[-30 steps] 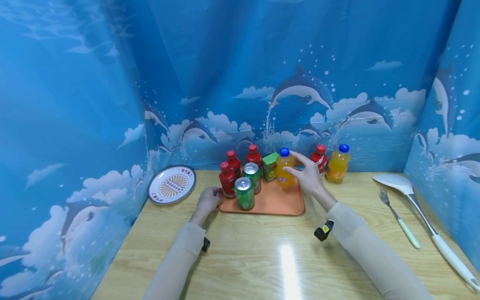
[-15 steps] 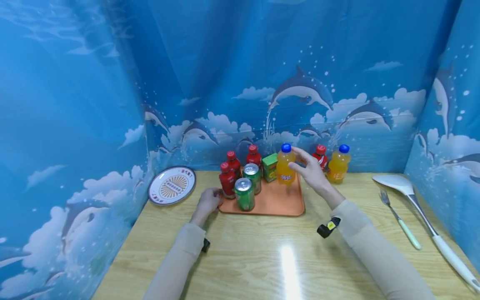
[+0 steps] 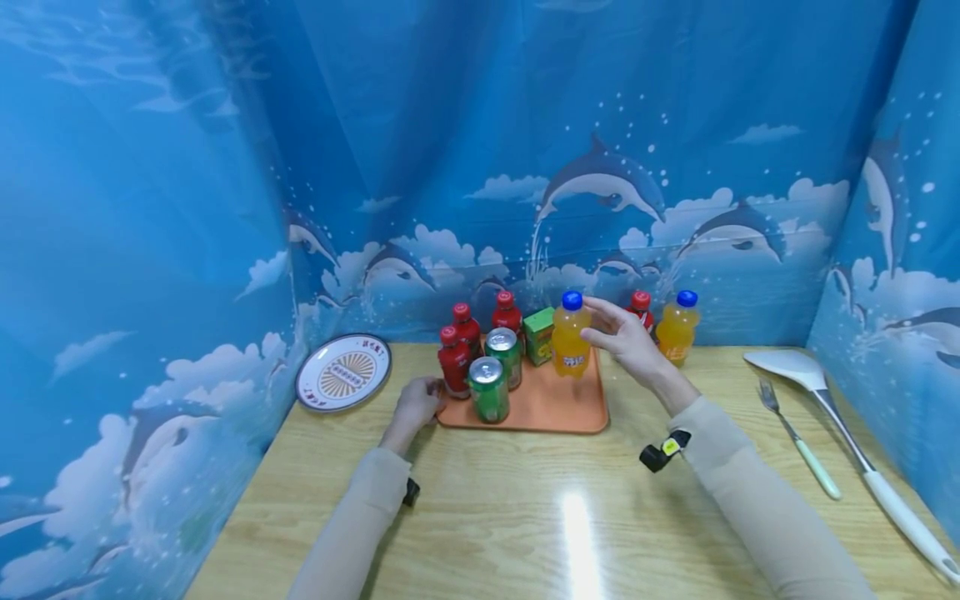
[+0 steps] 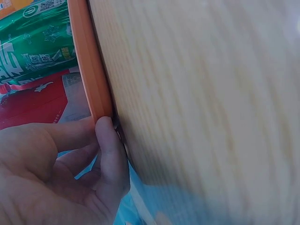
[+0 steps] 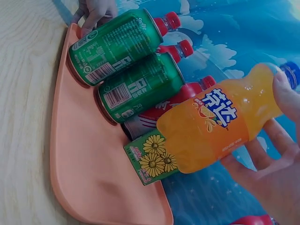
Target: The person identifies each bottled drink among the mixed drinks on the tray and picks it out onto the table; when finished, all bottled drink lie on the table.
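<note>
In the head view my left hand point(image 3: 416, 403) pinches the near-left corner of an orange tray point(image 3: 547, 408); the left wrist view shows thumb and finger on its rim point(image 4: 89, 70). My right hand point(image 3: 633, 348) grips an orange soda bottle point(image 3: 572, 337) with a blue cap near its neck. That bottle is nearly upright over the tray's right part, and its base appears raised off the tray. On the tray stand two green soda cans point(image 3: 490, 396), several red-capped cola bottles point(image 3: 455, 367) on the left and back, and a green drink carton point(image 3: 540, 335) behind the soda bottle.
Right of the tray stand another orange soda bottle point(image 3: 677, 329) and a red-capped cola bottle point(image 3: 641, 307), partly hidden by my right hand. A fork point(image 3: 798, 437) and a long-handled spatula point(image 3: 840, 421) lie far right. A patterned plate point(image 3: 344, 372) is at left. A blue dolphin curtain point(image 3: 450, 167) encloses the table.
My right hand and wrist have shifted slightly right, with the soda bottle moving a little right and up, then nearly still. My left hand stays on the tray corner.
</note>
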Motion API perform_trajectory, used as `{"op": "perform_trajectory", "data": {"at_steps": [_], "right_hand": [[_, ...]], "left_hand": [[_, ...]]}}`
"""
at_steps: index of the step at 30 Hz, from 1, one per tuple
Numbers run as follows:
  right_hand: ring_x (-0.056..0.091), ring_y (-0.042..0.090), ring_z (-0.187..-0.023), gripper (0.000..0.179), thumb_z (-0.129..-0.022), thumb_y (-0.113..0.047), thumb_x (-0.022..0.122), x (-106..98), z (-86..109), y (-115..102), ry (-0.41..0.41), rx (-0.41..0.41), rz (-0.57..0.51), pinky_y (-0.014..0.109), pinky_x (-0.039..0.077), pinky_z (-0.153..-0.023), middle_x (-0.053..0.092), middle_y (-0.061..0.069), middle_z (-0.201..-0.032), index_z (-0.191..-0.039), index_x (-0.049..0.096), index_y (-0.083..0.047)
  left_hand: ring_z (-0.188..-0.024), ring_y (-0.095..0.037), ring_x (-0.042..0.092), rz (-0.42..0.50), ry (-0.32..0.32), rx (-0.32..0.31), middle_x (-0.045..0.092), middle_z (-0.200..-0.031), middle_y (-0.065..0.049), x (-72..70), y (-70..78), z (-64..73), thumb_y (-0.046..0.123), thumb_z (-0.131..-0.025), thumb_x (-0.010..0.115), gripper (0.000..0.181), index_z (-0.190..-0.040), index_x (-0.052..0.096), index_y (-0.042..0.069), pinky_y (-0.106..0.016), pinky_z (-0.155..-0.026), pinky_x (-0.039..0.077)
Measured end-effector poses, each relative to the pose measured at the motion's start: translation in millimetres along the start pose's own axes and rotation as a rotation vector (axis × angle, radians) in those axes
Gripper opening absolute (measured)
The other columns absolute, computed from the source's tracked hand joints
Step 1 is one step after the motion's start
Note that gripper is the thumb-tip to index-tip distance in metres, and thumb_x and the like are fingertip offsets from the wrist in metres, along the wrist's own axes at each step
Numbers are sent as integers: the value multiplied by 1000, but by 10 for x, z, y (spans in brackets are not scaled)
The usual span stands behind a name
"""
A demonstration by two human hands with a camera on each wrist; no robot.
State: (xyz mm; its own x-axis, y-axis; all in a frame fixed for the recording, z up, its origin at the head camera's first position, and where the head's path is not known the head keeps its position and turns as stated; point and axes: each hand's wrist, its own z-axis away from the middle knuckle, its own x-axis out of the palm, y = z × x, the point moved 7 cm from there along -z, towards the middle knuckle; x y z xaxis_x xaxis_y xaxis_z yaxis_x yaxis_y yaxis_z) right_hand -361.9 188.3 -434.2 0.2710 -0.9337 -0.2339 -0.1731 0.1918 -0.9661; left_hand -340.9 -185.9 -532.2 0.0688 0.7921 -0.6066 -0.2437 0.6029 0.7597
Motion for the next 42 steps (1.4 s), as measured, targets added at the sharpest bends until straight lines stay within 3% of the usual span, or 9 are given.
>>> {"op": "perform_trajectory", "data": {"at_steps": [12, 14, 17, 21, 24, 29, 32, 38, 42], "right_hand": [[34, 42, -157, 62, -108, -28, 60, -155, 133, -24, -1, -54, 13, 63, 30, -129, 36, 17, -170, -164, 36, -19], [35, 40, -157, 61, -108, -29, 59, -204, 162, -28, 13, -61, 31, 55, 34, -130, 36, 17, -170, -164, 35, -20], [40, 32, -155, 60, -109, -31, 57, -290, 220, -33, 37, -74, 29, 29, 46, -122, 35, 18, -170, -164, 36, -20], [51, 5, -140, 57, -110, -28, 56, -410, 323, -37, 62, -107, -21, 7, 49, -104, 40, 16, -167, -163, 38, -17], [54, -9, -128, 54, -110, -25, 56, -515, 410, -27, 93, -136, -30, 6, 50, -101, 54, -3, -155, -161, 41, -16], [56, -8, -124, 52, -110, -21, 55, -699, 552, 6, 156, -167, -21, 6, 51, -99, 56, -25, -137, -159, 42, -16], [57, -7, -123, 51, -110, -18, 55, -813, 639, 27, 185, -185, -54, 5, 51, -98, 56, -25, -136, -159, 42, -16], [61, -4, -119, 44, -109, -8, 50, -1010, 774, 39, 195, -271, -292, 8, 54, -96, 61, -15, -135, -152, 49, -17], [62, -1, -119, 42, -109, -3, 48, -1141, 854, 64, 222, -312, -361, 10, 55, -95, 63, -10, -134, -149, 51, -15]], "left_hand": [[-89, -20, 66, -2, -13, 3, 67, -121, -18, 4, 27, 18, -2, -95, 65, 51, -146, 60, 3, -22, -60, 60], [-88, -20, 66, -2, -16, 7, 67, -123, -18, 1, 37, 19, -2, -95, 65, 51, -146, 60, 3, -22, -60, 59], [-86, -19, 65, -4, -21, 12, 67, -124, -18, 6, 46, 15, -2, -95, 65, 52, -146, 60, 4, -21, -59, 58], [-87, -19, 65, -4, -27, 0, 67, -127, -18, 15, 36, 6, -2, -95, 65, 53, -147, 59, 4, -21, -60, 58], [-90, -19, 66, -3, -31, -14, 67, -128, -18, 15, 24, 2, -2, -96, 63, 53, -148, 58, 4, -22, -60, 58], [-90, -19, 65, 6, -33, -17, 67, -128, -17, 14, 28, 10, -1, -96, 63, 52, -148, 59, 5, -21, -60, 57], [-93, -19, 65, 1, -33, -16, 67, -128, -16, 14, 28, 8, 1, -97, 63, 50, -147, 60, 5, -22, -61, 58], [-96, -21, 66, -13, -35, -22, 66, -128, -16, 6, 19, 2, 1, -97, 64, 51, -148, 59, 6, -23, -63, 60], [-96, -22, 67, -18, -38, -22, 65, -131, -17, 13, 0, 2, 0, -97, 64, 51, -147, 59, 4, -24, -64, 61]]}}
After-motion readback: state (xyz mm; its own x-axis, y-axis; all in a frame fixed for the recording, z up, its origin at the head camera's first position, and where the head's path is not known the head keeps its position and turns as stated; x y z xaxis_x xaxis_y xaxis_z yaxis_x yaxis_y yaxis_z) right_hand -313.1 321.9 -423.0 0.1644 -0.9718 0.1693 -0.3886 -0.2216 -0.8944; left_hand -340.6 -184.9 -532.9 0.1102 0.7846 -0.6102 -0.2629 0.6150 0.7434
